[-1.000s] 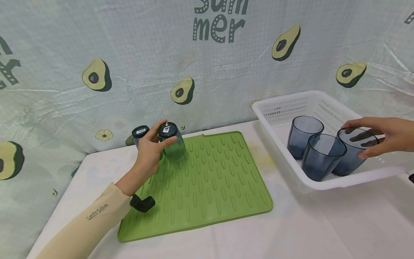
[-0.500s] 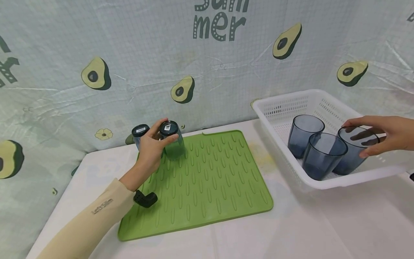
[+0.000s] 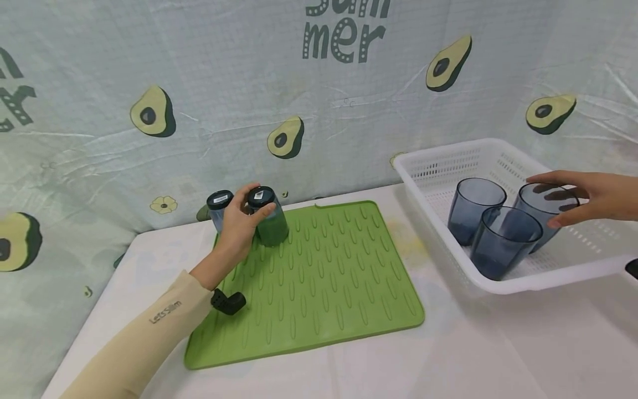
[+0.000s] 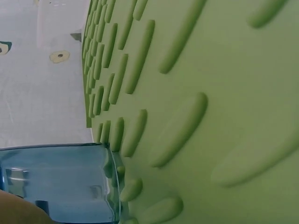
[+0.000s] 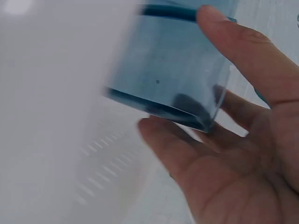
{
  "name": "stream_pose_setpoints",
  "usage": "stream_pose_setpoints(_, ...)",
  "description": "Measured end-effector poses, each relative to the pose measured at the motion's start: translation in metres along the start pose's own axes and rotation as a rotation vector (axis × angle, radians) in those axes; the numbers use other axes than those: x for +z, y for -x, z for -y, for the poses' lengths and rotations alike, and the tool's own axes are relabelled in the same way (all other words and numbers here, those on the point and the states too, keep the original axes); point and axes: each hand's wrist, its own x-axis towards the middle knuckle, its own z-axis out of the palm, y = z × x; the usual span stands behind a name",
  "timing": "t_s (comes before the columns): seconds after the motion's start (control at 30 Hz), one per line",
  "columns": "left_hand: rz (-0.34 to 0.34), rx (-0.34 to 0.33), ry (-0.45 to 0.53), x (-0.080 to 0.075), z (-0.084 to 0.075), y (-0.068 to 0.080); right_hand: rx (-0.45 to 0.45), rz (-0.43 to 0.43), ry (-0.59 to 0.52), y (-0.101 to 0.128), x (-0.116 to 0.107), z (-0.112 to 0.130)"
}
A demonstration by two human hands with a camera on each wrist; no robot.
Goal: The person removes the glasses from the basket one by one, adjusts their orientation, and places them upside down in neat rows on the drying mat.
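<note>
My left hand [image 3: 236, 224] grips an upside-down blue-grey drinking glass [image 3: 274, 230] at the back left of the green drying mat [image 3: 324, 277]; a sticker shows on its upturned base. In the left wrist view the rim of that glass [image 4: 60, 182] is at the ribbed mat. Just left of it, another upturned glass [image 3: 217, 213] is partly hidden by the hand. Over at the right, my right hand [image 3: 603, 195] holds a glass [image 3: 534, 210] near its rim inside the white basket [image 3: 428, 221], thumb on the near side. Two upright glasses, one behind [image 3: 471, 221] and one in front [image 3: 498, 252], stand beside it.
The white-covered table [image 3: 379, 366] runs in front of mat and basket. A curtain [image 3: 224, 66] printed with avocados hangs close behind them. A black wrist device [image 3: 228, 302] sits below my left hand, above the mat.
My right hand has risen slightly, and the glass it holds has come up with it. My left hand and its glass have stayed nearly in place; the view has shifted a little.
</note>
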Motion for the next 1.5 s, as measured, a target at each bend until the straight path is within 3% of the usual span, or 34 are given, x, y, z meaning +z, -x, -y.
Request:
stream_pose_setpoints(0.33, 0.052, 0.013, -0.08, -0.003, -0.004, -0.001, 0.131, 0.295, 0.065, -0.02, -0.026, 0.013)
stream_pose_setpoints(0.47, 0.052, 0.009, -0.099, -0.004, -0.003, 0.0, 0.119, 0.312, 0.021, -0.028, -0.028, 0.01)
stream_pose_setpoints(0.73, 0.069, 0.021, -0.066, -0.004, -0.001, -0.001, -0.056, 0.177, -0.168, -0.043, -0.016, -0.013)
stream_pose_setpoints(0.9, 0.064, 0.022, -0.061, -0.004, 0.0, 0.001, -0.082, 0.082, -0.199, -0.049, -0.008, -0.021)
stream_pose_setpoints(1.13, 0.063, 0.049, -0.045, -0.001, 0.006, 0.0, -0.015, -0.065, -0.122, -0.048, -0.006, -0.023)
stream_pose_setpoints(1.5, 0.062, 0.101, 0.038, 0.007, 0.009, -0.003, 0.16, -0.173, -0.017, -0.041, -0.03, 0.001)
